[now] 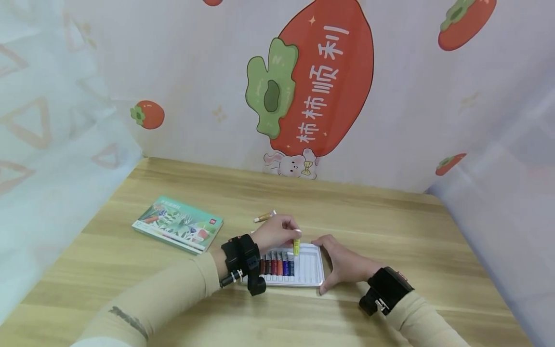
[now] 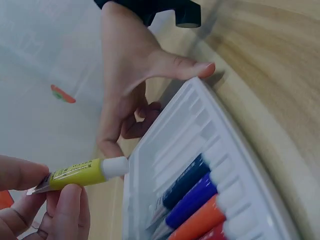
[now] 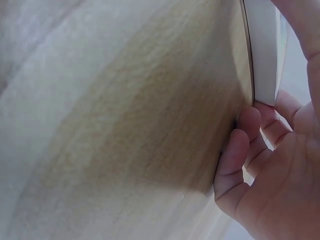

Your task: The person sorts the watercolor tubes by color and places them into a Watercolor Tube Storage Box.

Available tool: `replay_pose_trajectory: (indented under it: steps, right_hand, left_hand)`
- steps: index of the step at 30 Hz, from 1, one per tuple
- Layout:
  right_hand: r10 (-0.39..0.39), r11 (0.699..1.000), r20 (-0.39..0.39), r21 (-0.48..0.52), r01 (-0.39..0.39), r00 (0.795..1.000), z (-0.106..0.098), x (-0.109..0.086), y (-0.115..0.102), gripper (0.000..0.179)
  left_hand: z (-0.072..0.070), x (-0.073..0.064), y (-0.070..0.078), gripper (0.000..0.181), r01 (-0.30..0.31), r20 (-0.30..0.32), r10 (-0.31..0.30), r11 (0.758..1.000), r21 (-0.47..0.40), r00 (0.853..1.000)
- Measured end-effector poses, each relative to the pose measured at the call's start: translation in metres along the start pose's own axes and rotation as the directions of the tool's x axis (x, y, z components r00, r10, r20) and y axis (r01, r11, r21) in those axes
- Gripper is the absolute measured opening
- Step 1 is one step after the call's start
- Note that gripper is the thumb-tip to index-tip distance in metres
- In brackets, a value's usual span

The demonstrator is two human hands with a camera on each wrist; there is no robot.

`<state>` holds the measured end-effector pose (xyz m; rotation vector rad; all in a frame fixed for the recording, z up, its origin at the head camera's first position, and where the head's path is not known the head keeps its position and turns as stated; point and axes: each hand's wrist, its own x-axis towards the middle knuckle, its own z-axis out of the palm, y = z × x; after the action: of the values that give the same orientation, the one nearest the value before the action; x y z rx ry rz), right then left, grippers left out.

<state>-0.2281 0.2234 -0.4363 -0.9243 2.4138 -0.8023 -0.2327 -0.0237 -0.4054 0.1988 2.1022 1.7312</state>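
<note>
A yellow paint tube (image 1: 297, 247) is pinched between my left hand's (image 1: 276, 231) thumb and fingers, above the white plastic tray (image 1: 322, 272). In the left wrist view its white cap (image 2: 115, 166) points toward the tray's far side, the crimped end lying at my fingertips. Several paint tubes lie side by side in the tray's slots, among them an orange tube (image 2: 199, 219), a purple tube (image 2: 192, 204) and a dark blue tube (image 2: 186, 181). My right hand (image 1: 349, 264) holds the tray's right end, thumb at the near corner and fingers at the far one.
A green illustrated box (image 1: 178, 224) lies flat on the wooden table (image 1: 368, 217) at the left. Behind my left hand is a loose brownish-gold tube (image 1: 265, 216). A printed cloth (image 1: 199, 72) hangs along the table's back edge, with pale sheets at both sides.
</note>
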Motion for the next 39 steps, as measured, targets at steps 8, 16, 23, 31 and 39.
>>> replay_pose_trajectory:
  steps: [8,16,23,31,39]
  right_hand:
    - [0.000,1.000,0.022,0.004,0.000,1.000,0.013,0.001,-0.005,0.106]
    - [0.001,1.000,0.026,0.025,-0.001,1.000,0.013,0.007,-0.008,0.105]
    - [0.012,1.000,0.023,-0.003,-0.012,1.000,0.006,0.005,-0.006,0.105]
    - [0.013,1.000,0.006,-0.015,-0.013,1.000,0.003,0.002,-0.003,0.105]
    - [-0.007,1.000,-0.011,-0.025,0.006,1.000,0.003,0.001,0.001,0.105]
  left_hand:
    - [0.012,-0.015,-0.013,0.007,0.013,0.069,-0.016,0.999,0.040,0.998]
    - [0.012,-0.020,-0.016,0.010,0.041,0.091,-0.045,0.998,0.045,0.995]
    - [0.015,-0.017,-0.019,0.013,0.003,0.103,-0.014,0.994,0.105,0.995]
    - [0.014,-0.008,-0.015,0.014,-0.104,0.104,0.064,0.888,0.447,0.993]
    - [0.017,-0.003,-0.007,0.018,-0.173,0.157,0.095,0.770,0.614,0.983]
